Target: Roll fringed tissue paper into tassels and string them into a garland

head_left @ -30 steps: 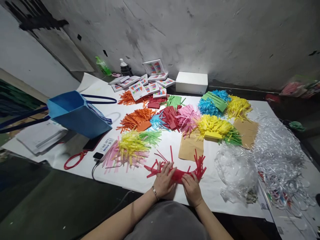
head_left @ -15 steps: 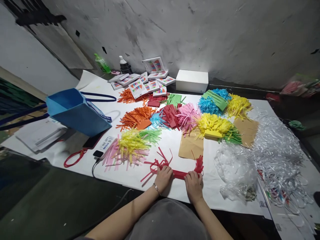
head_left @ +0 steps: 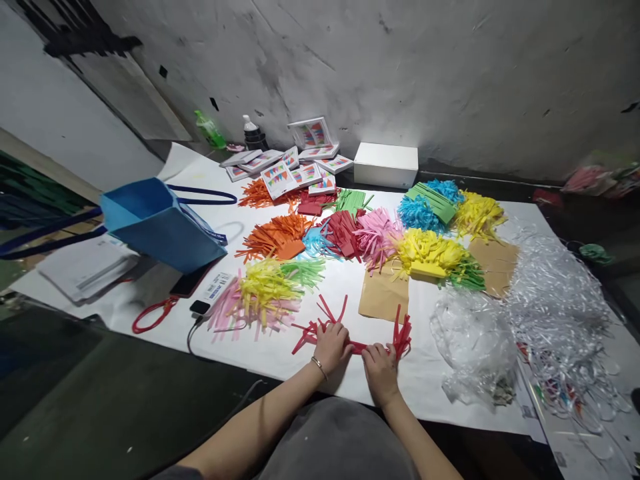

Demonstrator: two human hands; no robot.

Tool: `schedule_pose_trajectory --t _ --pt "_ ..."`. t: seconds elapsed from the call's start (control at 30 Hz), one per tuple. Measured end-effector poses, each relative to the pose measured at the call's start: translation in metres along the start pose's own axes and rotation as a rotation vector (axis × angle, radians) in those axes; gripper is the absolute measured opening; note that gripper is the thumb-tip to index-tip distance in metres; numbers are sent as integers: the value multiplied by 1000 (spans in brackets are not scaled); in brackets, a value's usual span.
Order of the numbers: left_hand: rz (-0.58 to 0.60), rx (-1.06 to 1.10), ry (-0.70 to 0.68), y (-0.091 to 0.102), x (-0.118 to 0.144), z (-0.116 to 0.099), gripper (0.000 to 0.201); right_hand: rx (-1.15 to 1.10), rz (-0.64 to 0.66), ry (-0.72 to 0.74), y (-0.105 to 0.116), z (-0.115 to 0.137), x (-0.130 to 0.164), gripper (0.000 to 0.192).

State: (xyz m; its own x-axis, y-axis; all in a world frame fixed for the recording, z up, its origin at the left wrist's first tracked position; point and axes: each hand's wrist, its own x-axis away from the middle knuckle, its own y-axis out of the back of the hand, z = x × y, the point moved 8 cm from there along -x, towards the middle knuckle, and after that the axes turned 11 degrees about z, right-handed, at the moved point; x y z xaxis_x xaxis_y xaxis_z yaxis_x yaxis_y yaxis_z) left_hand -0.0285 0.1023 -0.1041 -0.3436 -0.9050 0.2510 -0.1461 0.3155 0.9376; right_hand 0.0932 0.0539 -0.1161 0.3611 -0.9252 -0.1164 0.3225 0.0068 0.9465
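Note:
A red fringed paper tassel (head_left: 401, 338) lies crosswise near the table's front edge, its loose strips spreading out at both ends. My left hand (head_left: 332, 349) has its fingers closed around the left part of the band. Around the right part curl the fingers of my right hand (head_left: 381, 370), just short of the right fringe. A short stretch of narrow red band shows between the hands; my fingers hide the rest. Beyond the tassel lies a brown paper sheet (head_left: 384, 295). To the left is a pile of yellow, pink and green paper tassels (head_left: 270, 287).
More coloured tassels (head_left: 345, 233) cross the middle of the white-covered table (head_left: 310, 393). Behind them are several printed boxes (head_left: 279, 179) and a white box (head_left: 385, 164). A blue bag (head_left: 165, 227) stands left; clear plastic (head_left: 470, 340) and silvery strings (head_left: 555, 293) lie right.
My hands have come closer together along the red tassel, the right one shifting left. The band between them looks narrower, and more of the right fringe shows. The camera view has shifted slightly.

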Motion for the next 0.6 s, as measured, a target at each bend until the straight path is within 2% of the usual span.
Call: schedule_pose_trajectory --t 0.07,0.17,0.37,0.47,0.6 --pt "-49 0 -130 0 6 -7 25 -10 0 -16 -1 -3 -2 14" --pt "-95 -21 -277 -7 13 -13 13 -29 7 -16 1 -3 -6 12" --pt "-22 36 -257 -20 8 -6 8 -30 54 84 -5 7 -8 12" --pt "-12 65 -224 -20 11 2 10 -39 44 80 -5 -2 0 15" --pt "-46 113 -269 -16 22 5 13 -48 27 2 3 -18 10 14"
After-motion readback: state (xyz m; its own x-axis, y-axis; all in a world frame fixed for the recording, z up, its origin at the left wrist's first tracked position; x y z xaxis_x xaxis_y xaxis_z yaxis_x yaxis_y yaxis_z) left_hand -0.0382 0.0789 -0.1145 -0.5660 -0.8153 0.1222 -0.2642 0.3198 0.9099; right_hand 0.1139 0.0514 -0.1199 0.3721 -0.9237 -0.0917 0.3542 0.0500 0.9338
